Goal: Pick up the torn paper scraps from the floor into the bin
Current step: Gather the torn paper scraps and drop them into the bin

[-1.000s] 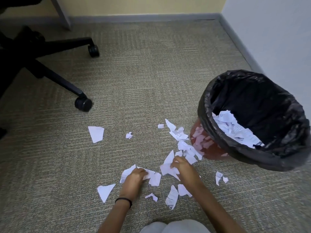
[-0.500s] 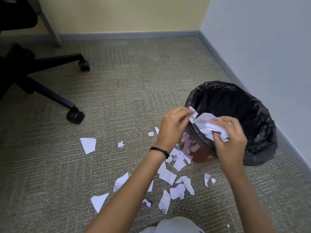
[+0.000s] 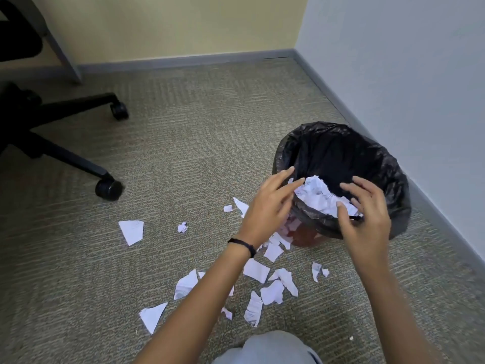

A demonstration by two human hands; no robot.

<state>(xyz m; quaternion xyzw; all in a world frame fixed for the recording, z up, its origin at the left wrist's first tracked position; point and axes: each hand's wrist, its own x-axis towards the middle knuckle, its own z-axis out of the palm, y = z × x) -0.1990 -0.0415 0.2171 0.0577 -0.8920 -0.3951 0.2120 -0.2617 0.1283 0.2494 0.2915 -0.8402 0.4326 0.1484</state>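
Note:
A round bin (image 3: 388, 164) lined with a black bag stands on the carpet near the right wall. White crumpled scraps (image 3: 321, 197) sit inside it at the near rim. My left hand (image 3: 267, 206) hovers at the bin's left rim with fingers spread and holds nothing. My right hand (image 3: 367, 216) is over the near rim, fingers apart and loosely bent, just above the scraps. Several torn scraps (image 3: 273, 287) lie on the carpet below my hands, and a larger piece (image 3: 132, 231) lies further left.
A black office chair base with castors (image 3: 109, 189) stands at the left. A desk leg (image 3: 63, 46) rises at the back left. Walls with grey skirting close the back and right. My knee (image 3: 267, 348) is at the bottom edge.
Both hands lifted a bunch of scraps from the floor to the bin, then opened and let the bunch go into it. The view tilted up.

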